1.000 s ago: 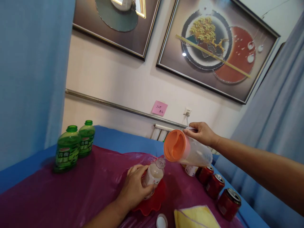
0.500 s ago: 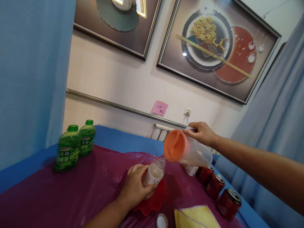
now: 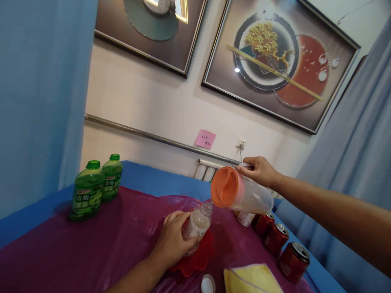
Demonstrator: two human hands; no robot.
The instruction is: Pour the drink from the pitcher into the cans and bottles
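Observation:
My left hand [image 3: 174, 240] is wrapped round a clear plastic bottle [image 3: 198, 226] with a label and cloudy liquid inside. The bottle has no cap on and leans to the right over a red scalloped dish [image 3: 194, 262]. In my right hand [image 3: 259, 170] is the handle of a clear pitcher [image 3: 255, 195] with an orange lid [image 3: 225, 187]. The pitcher lies tipped nearly sideways, its lid end close beside the bottle's mouth. Liquid shows along the pitcher's lower side. Below the dish lies a white bottle cap [image 3: 208, 283].
Two green bottles [image 3: 88, 191] stand at the left on the purple sheet [image 3: 122, 244]. Several dark red cans [image 3: 295, 262] line the right edge, with a white container [image 3: 245, 218] behind them. A folded yellow cloth [image 3: 252, 280] lies at the front.
Almost nothing differs. Both hands, the bottle and the tipped pitcher keep the same places; the liquid level in the bottle shows no clear difference.

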